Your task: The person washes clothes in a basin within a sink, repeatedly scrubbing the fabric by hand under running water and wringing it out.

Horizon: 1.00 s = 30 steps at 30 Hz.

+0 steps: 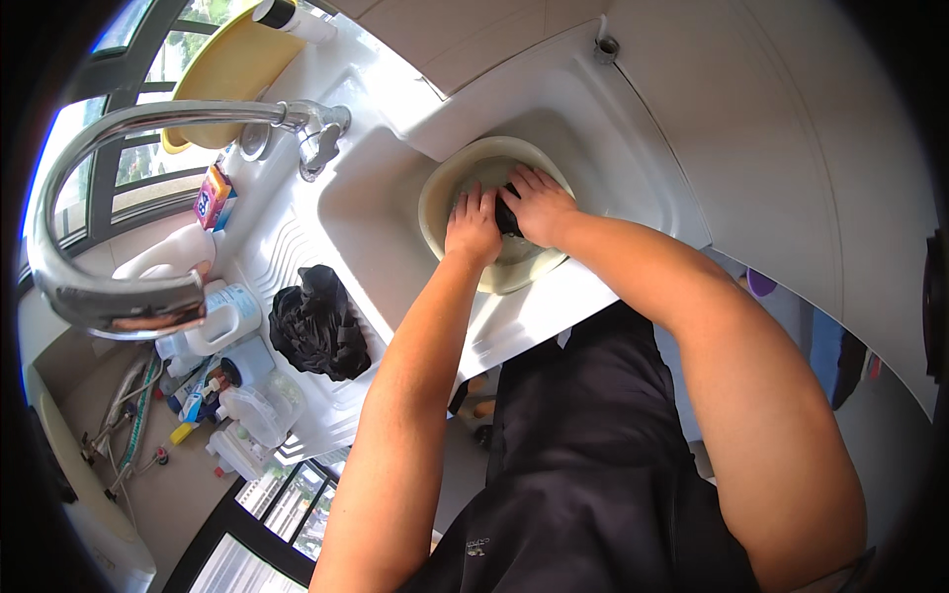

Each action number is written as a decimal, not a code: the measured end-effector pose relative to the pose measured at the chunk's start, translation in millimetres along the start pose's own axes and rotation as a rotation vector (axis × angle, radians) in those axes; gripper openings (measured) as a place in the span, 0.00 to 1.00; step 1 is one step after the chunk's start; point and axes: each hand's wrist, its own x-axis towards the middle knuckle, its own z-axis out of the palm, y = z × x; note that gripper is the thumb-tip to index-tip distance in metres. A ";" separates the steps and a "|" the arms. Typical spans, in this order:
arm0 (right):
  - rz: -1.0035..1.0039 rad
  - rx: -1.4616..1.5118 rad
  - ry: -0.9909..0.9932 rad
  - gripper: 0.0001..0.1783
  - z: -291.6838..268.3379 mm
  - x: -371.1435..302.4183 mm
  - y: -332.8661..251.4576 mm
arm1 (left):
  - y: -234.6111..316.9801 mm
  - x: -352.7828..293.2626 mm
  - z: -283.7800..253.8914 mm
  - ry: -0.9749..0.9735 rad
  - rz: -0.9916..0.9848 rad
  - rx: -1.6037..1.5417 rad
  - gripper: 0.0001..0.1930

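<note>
Both my hands are inside a cream round basin (431,243) that stands in the white sink and holds water. Between them is a piece of black cloth (508,219), mostly covered by the fingers, so its kind cannot be told. My left hand (474,227) grips it from the left, fingers pointing away from me. My right hand (540,206) closes on it from the right, its fingers bent over the top. A crumpled heap of black cloth (318,324) lies on the ribbed drainboard to the left.
A chrome faucet (129,121) arches over the left side of the sink (361,188). Behind it leans a yellow basin (222,84). A small colourful box (213,201), a white jug (229,318) and several bottles crowd the left edge.
</note>
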 end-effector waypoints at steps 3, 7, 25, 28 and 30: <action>-0.045 -0.051 -0.088 0.31 15.9 17.3 -3.4 | -5.4 10.8 30.1 0.026 -0.072 -0.034 0.37; -0.086 0.046 -0.030 0.30 45.2 30.4 6.8 | -0.3 18.2 50.3 0.045 -0.149 -0.033 0.35; 0.186 0.914 0.167 0.20 -102.1 16.2 6.9 | -23.0 -42.0 -126.0 0.248 -0.265 -0.876 0.13; 0.154 1.140 0.077 0.20 -146.0 -7.1 2.4 | -28.9 -82.9 -142.8 0.258 -0.173 -1.009 0.12; 0.064 1.271 0.193 0.17 -156.5 -15.4 -0.8 | -20.4 -105.1 -160.4 0.354 -0.078 -1.010 0.10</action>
